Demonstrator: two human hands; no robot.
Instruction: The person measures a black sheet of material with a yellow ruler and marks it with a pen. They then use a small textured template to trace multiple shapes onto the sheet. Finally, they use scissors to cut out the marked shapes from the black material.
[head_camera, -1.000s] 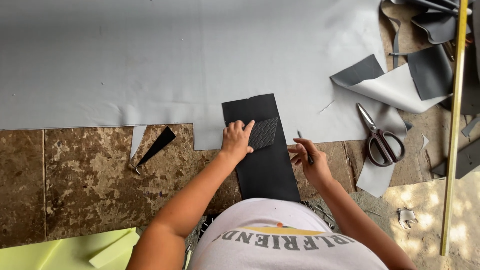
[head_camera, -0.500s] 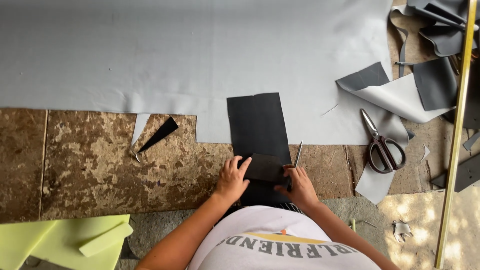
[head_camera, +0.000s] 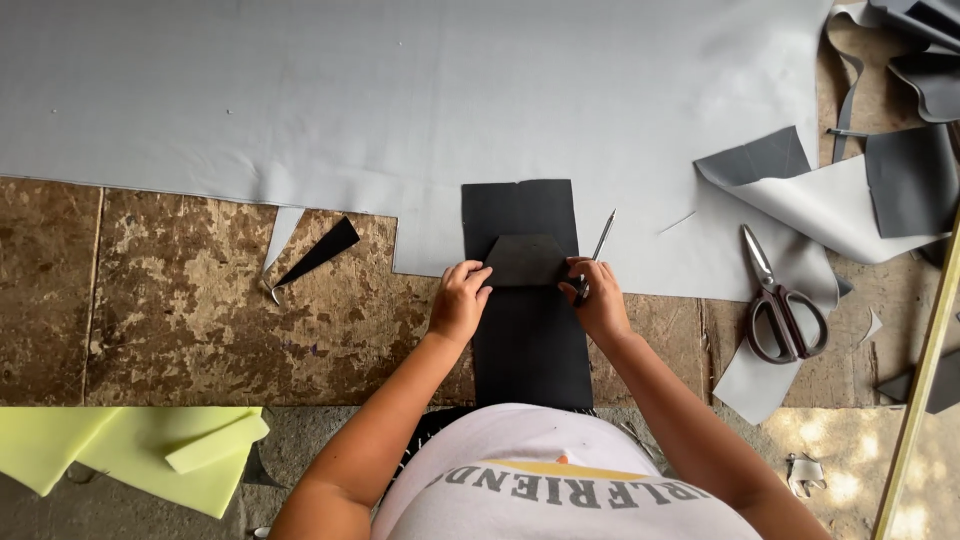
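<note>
At the centre of the frame, a small dark cut piece (head_camera: 527, 261) with angled upper corners lies on a long black strip (head_camera: 530, 300) that runs from the large grey sheet (head_camera: 400, 90) down toward the person. The left hand (head_camera: 459, 300) curls its fingers onto the piece's left edge. The right hand (head_camera: 598, 298) presses the right edge while gripping a thin metal pen-like tool (head_camera: 598, 248). Scissors (head_camera: 778, 300) lie to the right, yellow foam (head_camera: 130, 445) lower left.

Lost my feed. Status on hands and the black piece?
Left hand and right hand press small black piece on black strip. Right also holds pen. Scissors lie clear, right.
</note>
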